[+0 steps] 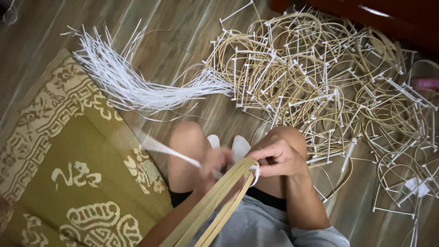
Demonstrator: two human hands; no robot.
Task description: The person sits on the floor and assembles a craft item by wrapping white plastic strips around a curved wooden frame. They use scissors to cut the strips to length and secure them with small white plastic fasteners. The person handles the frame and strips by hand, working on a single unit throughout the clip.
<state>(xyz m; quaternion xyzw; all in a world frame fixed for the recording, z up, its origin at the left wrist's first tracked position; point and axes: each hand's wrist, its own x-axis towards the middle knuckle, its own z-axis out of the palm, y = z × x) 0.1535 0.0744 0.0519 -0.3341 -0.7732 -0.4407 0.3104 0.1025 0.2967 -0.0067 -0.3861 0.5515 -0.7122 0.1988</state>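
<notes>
A bundle of flat tan cane strips (215, 201) runs from my lap up between my knees. My left hand (216, 162) grips the strips near their top and also pinches a thin white plastic strip (162, 147) that stretches away to the upper left. My right hand (276, 158) holds the top end of the cane strips, where the white strip loops around them. My fingers partly hide the loop.
A bunch of loose white plastic strips (123, 80) lies fanned on the wooden floor. A large heap of cane rings with white pegs (320, 77) fills the right side. An olive patterned mat (68, 174) lies at the left. Dark red furniture (388, 13) stands at the top right.
</notes>
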